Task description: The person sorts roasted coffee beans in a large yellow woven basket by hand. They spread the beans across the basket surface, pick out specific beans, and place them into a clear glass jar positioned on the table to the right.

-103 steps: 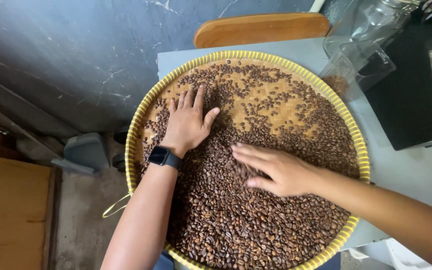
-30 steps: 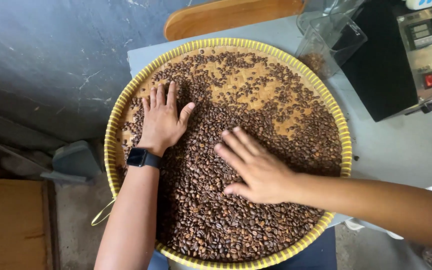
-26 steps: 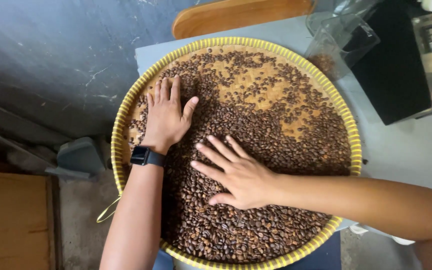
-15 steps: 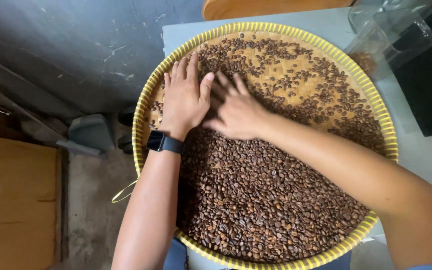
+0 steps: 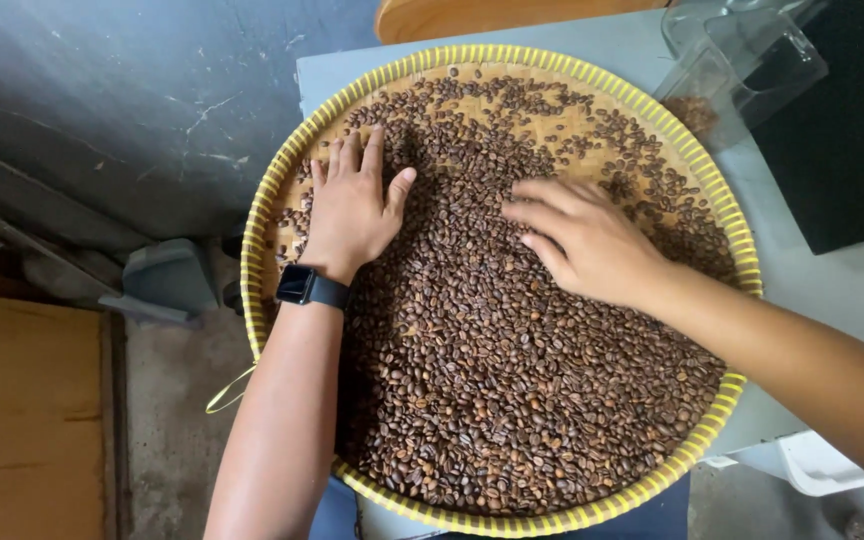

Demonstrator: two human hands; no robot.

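On top of roasted coffee beans (image 5: pixel 512 400) inside round woven tray (image 5: pixel 252 270): left hand (image 5: pixel 352 210) flat, fingers wide, right hand (image 5: pixel 592 240) loosely spread, holding nothing, palms down for raking.

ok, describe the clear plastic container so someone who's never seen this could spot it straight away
Start at the big round woven tray with the yellow rim, full of roasted coffee beans, on the grey table. Follow its rim to the upper right edge: the clear plastic container stands just outside it, beside a black appliance. It is the only see-through thing there, with a few brown beans inside.
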